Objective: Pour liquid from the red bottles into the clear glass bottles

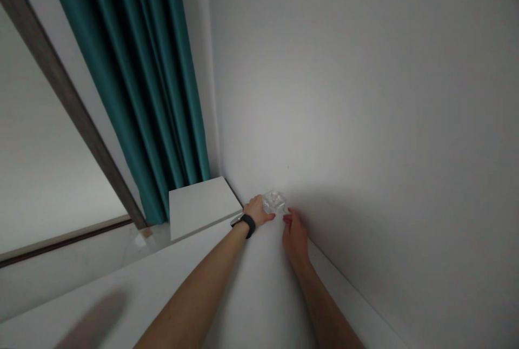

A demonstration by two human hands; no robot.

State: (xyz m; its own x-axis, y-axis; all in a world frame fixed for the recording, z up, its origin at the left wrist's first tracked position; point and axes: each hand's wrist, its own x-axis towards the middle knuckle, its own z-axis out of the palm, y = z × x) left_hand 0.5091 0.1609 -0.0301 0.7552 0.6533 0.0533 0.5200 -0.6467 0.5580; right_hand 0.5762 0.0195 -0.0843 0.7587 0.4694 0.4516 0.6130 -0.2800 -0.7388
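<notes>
A small clear, shiny object [274,201], like crumpled plastic or a faceted clear container, is at the far end of the white surface [259,284], close to the wall. My left hand [257,210], with a dark watch band [250,224] on its wrist, curls round the object's left side with thumb and fingers. Just to the right and nearer to me is my right hand [294,232]. Its fingertips are bent together by the object's lower right edge, and a bit of clear material seems to show at them. What exactly they pinch is too small to tell.
A plain pale wall [365,94] rises right behind and to the right of the hands. To the left a white box-like panel [205,205] stands beside the surface. Teal curtains [150,84] hang behind it, next to a brown frame [77,105].
</notes>
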